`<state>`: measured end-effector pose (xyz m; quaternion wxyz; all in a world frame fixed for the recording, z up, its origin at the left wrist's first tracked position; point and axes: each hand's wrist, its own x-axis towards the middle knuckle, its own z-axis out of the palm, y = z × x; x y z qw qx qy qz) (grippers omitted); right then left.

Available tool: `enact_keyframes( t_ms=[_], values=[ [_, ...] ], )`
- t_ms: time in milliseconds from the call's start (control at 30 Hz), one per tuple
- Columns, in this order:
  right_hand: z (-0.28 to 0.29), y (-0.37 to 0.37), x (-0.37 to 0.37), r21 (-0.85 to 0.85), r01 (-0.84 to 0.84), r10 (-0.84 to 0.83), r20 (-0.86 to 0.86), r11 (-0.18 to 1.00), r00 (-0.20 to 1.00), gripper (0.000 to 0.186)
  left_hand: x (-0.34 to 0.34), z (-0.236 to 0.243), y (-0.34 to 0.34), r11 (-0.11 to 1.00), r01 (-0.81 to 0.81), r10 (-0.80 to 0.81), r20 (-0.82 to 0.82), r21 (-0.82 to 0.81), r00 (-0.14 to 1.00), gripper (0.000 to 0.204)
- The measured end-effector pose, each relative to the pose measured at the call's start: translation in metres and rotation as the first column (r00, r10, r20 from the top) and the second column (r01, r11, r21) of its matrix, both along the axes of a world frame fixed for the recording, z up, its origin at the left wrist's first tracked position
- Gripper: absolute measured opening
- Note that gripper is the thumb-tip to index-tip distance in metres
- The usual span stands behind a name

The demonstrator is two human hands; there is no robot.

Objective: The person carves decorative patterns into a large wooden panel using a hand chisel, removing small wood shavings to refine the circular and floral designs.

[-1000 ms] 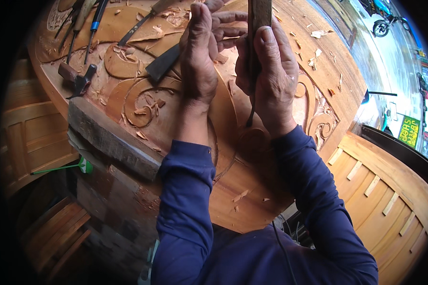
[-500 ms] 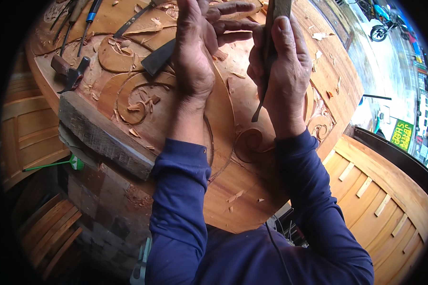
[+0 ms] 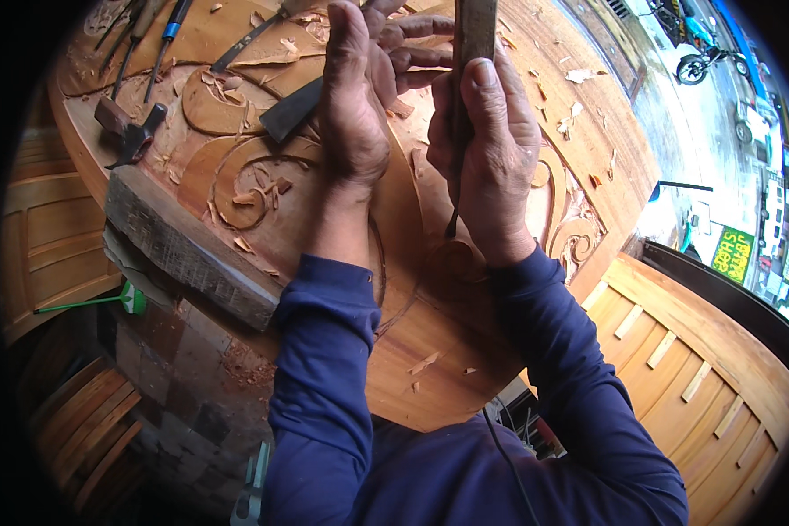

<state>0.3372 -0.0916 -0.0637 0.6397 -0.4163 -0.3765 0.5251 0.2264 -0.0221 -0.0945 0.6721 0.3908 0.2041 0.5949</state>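
Observation:
Over a carved wooden panel (image 3: 430, 390), my right hand (image 3: 500, 167) is closed round a wood chisel (image 3: 475, 31). Its worn wooden handle points up and away, and its narrow dark blade comes out below my palm, tip towards me. My left hand (image 3: 355, 123) is held open, thumb raised and fingers stretched towards the chisel; whether the fingertips touch it, I cannot tell. Beneath the left hand lies a wide flat dark blade (image 3: 291, 110), partly hidden. Scroll shapes (image 3: 241, 206) are cut into the panel, with curled shavings scattered over them.
A rough greyish block (image 3: 188, 245) lies along the panel's left edge, beside a small dark tool (image 3: 138, 138). Several carving tools, one with a blue-banded handle (image 3: 174, 26), lie at the far left. Slatted wooden panelling (image 3: 688, 351) stands to the right, and a motorbike (image 3: 697, 61) is outside.
My right hand and the chisel have shifted left, closer to my left hand, and the chisel stands straighter. The left hand stays nearly in place. The view has turned slightly.

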Motion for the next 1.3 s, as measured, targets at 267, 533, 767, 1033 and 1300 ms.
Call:
enact_keyframes(
  t_ms=[267,533,767,1033,1300],
  values=[
    [0.003,0.01,0.02,-0.087,0.114,-0.118,-0.041,0.99,0.992,0.024,0.001,0.014,-0.005,0.997,0.018,-0.017,0.009,-0.074,1.0,0.096],
    [-0.004,0.004,0.018,-0.244,0.077,-0.134,-0.227,0.967,0.965,0.027,-0.001,0.018,-0.008,0.997,-0.01,0.007,-0.037,-0.074,0.999,0.096],
    [-0.008,0.012,0.0,-0.031,0.221,-0.223,-0.084,0.975,0.971,0.022,0.002,0.032,-0.015,0.997,0.069,-0.074,-0.181,-0.033,0.981,0.099],
    [-0.01,0.011,-0.007,0.056,0.221,-0.222,0.015,0.974,0.975,0.026,0.003,0.048,-0.02,0.994,0.106,-0.112,-0.289,-0.036,0.951,0.082],
    [-0.009,0.011,-0.006,0.009,0.233,-0.231,-0.094,0.972,0.968,0.028,0.009,0.028,-0.014,0.995,0.037,-0.003,-0.332,0.095,0.943,0.059]
  ],
)
